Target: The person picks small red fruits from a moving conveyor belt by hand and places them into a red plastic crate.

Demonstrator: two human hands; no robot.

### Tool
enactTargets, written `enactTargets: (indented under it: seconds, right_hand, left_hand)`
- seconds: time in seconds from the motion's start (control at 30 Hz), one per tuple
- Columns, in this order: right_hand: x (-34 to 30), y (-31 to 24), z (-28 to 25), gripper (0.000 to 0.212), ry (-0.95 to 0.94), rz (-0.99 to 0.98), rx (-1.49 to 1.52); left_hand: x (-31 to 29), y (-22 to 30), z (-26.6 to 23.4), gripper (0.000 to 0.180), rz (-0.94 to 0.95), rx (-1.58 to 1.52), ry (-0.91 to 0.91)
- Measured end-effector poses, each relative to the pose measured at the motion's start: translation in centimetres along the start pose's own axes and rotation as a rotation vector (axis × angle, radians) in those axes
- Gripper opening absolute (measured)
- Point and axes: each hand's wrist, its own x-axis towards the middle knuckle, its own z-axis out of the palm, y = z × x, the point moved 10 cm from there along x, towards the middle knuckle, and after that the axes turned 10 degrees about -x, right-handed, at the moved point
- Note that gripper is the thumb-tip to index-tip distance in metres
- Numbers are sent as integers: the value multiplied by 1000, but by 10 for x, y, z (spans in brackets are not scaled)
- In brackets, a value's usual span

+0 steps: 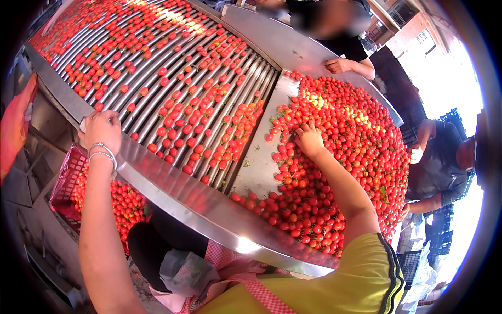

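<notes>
Small red cherry tomatoes (334,167) lie heaped on the bare metal tray (256,168) at the right end of a sorting table. My right hand (310,140) reaches over the heap's left edge, fingers apart and touching the tomatoes. I see no tomato lifted in it. At the table's near left edge, my left hand (103,128), with a bracelet at the wrist, has its fingers curled over the metal rim (172,180). A small whitish bit beside its thumb is too unclear to name. Loose tomatoes are scattered over the metal rollers (157,112) between my hands.
Below the rim by my left arm stands a red crate (67,186) of tomatoes. A co-worker's hand (339,65) rests on the far rim; another person (439,157) stands at the right end. Dark crates (395,86) are stacked behind. A reddish hand (18,123) shows at far left.
</notes>
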Motion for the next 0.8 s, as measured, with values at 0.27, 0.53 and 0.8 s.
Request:
enactTargets:
  seconds: [0.27,0.53,0.8]
  right_hand:
    - [-7,-7,15,39,-227,143,-169]
    - [19,-27,-4,36,-161,76,451]
    - [125,-53,24,41,73,133,864]
  left_hand:
    - [-6,3,2,20,8,-4,24]
    - [-12,7,6,20,17,-6,33]
    - [-17,8,12,20,-13,-16,7]
